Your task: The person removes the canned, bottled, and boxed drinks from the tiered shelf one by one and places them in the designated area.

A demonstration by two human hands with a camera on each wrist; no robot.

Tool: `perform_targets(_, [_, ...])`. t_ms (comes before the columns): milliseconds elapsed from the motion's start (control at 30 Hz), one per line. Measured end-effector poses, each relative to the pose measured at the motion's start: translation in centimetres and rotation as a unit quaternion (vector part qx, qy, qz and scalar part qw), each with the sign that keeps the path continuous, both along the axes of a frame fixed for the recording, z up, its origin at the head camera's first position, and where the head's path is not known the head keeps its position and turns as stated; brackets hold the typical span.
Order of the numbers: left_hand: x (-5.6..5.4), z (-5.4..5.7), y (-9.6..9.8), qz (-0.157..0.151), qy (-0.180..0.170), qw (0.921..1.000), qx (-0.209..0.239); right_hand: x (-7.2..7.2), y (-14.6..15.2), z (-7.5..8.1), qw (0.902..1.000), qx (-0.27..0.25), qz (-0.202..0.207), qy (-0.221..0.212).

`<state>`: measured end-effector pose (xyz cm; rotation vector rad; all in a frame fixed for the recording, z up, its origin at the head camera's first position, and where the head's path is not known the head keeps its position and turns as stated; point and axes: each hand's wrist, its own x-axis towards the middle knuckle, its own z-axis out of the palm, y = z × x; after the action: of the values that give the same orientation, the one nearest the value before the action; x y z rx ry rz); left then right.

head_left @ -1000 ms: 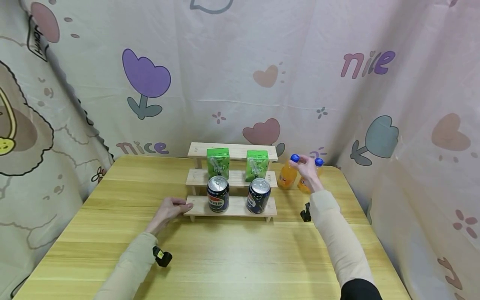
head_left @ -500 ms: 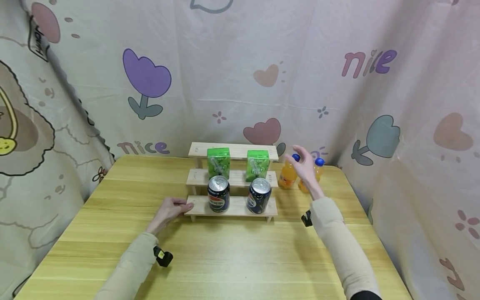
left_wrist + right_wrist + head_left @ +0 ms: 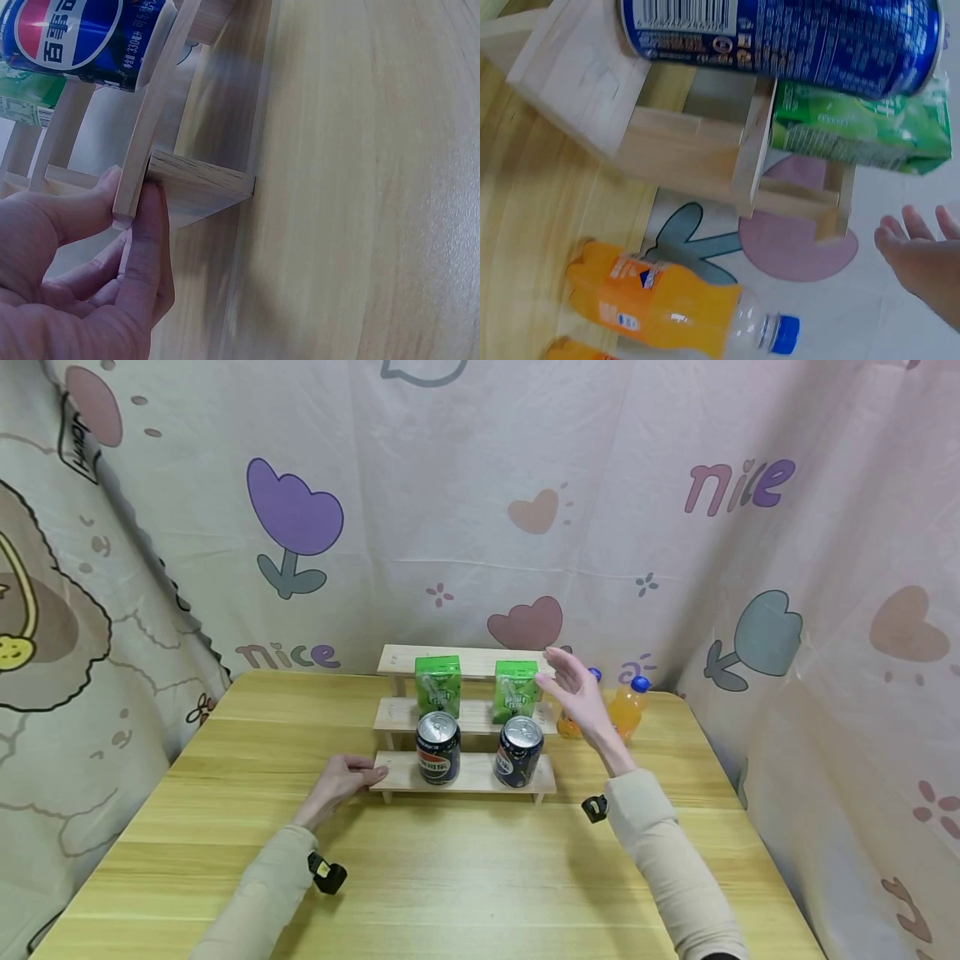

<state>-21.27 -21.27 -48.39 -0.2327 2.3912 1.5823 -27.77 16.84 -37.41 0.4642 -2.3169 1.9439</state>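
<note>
Pinching straight-edged, grained wooden shelf (image 3: pixel 476 770), left fingers (image 3: pixel 142 262); right fingers (image 3: pixel 567 667) loosely parted, empty.

Between the two dark cans (image 3: pixel 438 750) a hand could pass, likewise between the green cartons (image 3: pixel 514 692) behind — but orange bottles (image 3: pixel 628 710) stand in the way beside the wooden rack (image 3: pixel 476 770), and the left hand (image 3: pixel 339 785) occupies its lower left end.
</note>
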Motion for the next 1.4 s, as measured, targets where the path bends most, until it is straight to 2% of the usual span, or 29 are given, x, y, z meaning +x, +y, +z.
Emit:
perform_targets(167, [0.0, -0.1, 0.0, 0.001, 0.003, 1.0, 0.005, -0.4, -1.0, 0.0, 0.9976, 0.059, 0.032, -0.018])
perform_targets(300, [0.0, -0.1, 0.0, 0.002, 0.004, 0.9999, 0.01, -1.0, -1.7, -0.2, 0.9954, 0.084, 0.039, -0.021])
perform_targets(433, [0.0, -0.2, 0.0, 0.005, 0.002, 1.0, 0.004, -1.4, -2.1, -0.3, 0.9939, 0.103, 0.019, -0.034])
perform_targets(567, [0.0, -0.3, -0.1, 0.008, -0.001, 0.9999, 0.006, -1.2, -2.3, -0.3, 0.9934, 0.108, -0.006, -0.038])
perform_targets(733, [0.0, -0.2, 0.0, 0.009, -0.002, 0.9999, 0.009, -0.4, -1.9, -0.6, 0.9967, 0.068, -0.034, -0.029])
perform_targets(867, [0.1, -0.1, 0.0, 0.005, -0.001, 0.9999, 0.011, 0.6, -0.9, -0.9, 0.9981, 0.014, -0.056, -0.022])
perform_targets(1167, [0.1, -0.2, -0.1, -0.001, 0.004, 0.9998, 0.018, 2.5, 2.0, -1.3, 0.9907, -0.099, -0.093, 0.008])
perform_targets(1400, [0.2, 0.1, -0.1, -0.006, 0.01, 0.9997, 0.021, 3.6, 4.6, -2.0, 0.9859, -0.116, -0.113, 0.041])
